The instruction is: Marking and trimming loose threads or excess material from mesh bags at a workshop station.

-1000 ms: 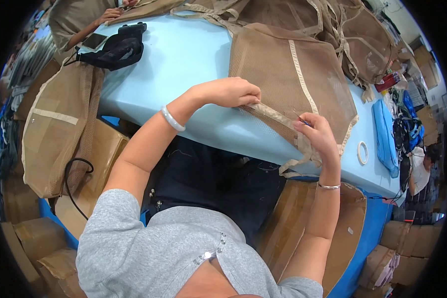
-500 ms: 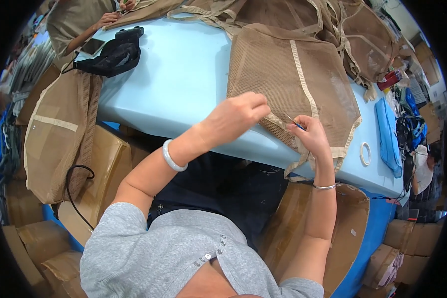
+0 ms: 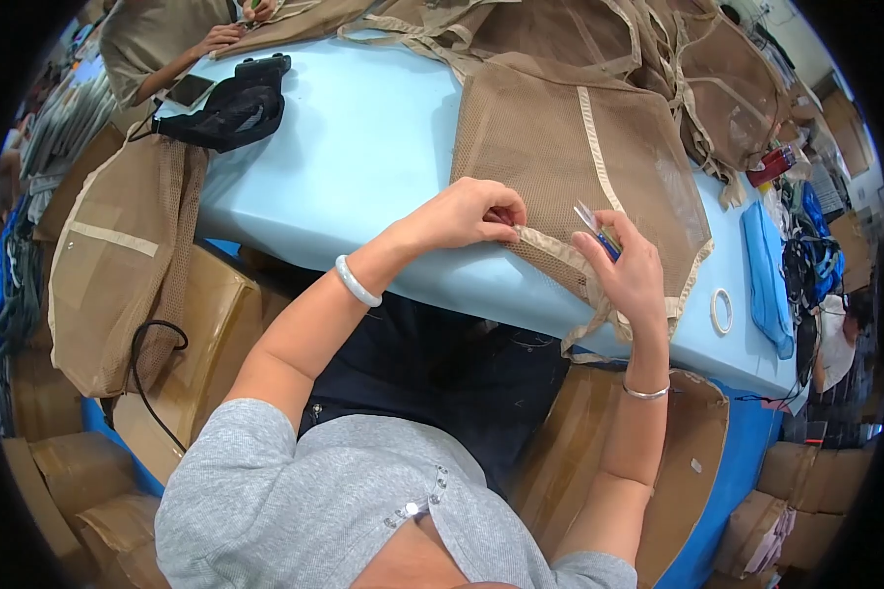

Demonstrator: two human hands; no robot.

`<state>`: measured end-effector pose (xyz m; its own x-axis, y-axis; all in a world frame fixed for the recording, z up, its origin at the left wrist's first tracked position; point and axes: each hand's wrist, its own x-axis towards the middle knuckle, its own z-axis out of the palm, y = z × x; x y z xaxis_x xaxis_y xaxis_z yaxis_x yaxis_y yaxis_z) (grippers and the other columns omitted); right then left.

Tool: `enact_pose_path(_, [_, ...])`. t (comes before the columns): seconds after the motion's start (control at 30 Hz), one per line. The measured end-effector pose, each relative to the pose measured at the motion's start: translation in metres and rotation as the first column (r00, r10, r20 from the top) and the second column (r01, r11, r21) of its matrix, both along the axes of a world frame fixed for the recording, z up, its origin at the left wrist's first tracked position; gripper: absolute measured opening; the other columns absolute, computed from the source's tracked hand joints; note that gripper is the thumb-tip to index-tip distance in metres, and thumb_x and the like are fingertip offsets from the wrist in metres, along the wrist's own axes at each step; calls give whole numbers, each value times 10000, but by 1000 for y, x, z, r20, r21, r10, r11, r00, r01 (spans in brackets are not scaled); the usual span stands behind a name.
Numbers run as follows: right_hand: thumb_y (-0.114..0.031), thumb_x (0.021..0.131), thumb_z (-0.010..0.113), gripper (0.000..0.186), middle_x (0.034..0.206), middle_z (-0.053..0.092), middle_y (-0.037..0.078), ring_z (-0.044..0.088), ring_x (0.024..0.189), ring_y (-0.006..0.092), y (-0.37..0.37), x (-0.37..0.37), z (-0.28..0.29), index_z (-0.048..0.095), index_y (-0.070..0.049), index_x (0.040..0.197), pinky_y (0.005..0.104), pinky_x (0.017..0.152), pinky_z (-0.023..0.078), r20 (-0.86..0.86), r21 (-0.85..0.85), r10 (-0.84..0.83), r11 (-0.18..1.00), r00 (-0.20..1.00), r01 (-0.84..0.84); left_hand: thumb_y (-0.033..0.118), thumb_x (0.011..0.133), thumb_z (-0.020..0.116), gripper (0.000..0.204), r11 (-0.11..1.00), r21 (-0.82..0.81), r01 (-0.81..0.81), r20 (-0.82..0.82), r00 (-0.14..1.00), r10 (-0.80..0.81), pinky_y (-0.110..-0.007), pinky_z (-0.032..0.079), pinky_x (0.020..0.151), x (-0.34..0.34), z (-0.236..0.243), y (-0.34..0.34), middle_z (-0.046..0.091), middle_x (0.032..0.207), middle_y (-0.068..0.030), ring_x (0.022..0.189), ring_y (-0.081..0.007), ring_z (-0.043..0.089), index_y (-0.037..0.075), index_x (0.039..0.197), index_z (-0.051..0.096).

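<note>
A brown mesh fabric piece (image 3: 530, 137) with cream binding along its edges and a cream strip (image 3: 593, 142) down its middle lies on the table in front of me. My left hand (image 3: 476, 211) pinches the near-left corner of its cream binding (image 3: 552, 242). Held in my right hand (image 3: 631, 265) is a pair of small thread snips (image 3: 608, 241) with a blue grip. Their thin metal blades point up and left, just above the mesh and apart from the binding. My right fingers partly hide the grip.
The pale blue table (image 3: 363, 137) bears a black pouch (image 3: 231, 113), a phone (image 3: 189, 91), a tape roll (image 3: 721, 311) and more mesh pieces (image 3: 550, 34). Opposite, another person's hand (image 3: 216, 39) works on mesh. Cardboard boxes (image 3: 206, 334) stand below; one mesh piece (image 3: 108, 265) hangs at left.
My left hand has lowered slightly, its fingers now on the binding's corner. My right hand has turned, and the snips have risen a little, with their blades pointing more upward.
</note>
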<state>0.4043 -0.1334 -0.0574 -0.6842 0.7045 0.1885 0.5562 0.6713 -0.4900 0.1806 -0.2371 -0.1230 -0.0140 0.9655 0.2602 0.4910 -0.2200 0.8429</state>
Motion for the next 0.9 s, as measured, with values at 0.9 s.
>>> enact_pose_path(0.9, [-292,782,749,253,765,689,115,677,731,304,-30,-27,-6,659,-78,882,410,640,500,257,194,94,970,962,-147,139,900,621,133,998,70,4,-29,1000,-2,-348,506,722,-4,-7,0,674,853,-116,782,-250,647,19,951,650])
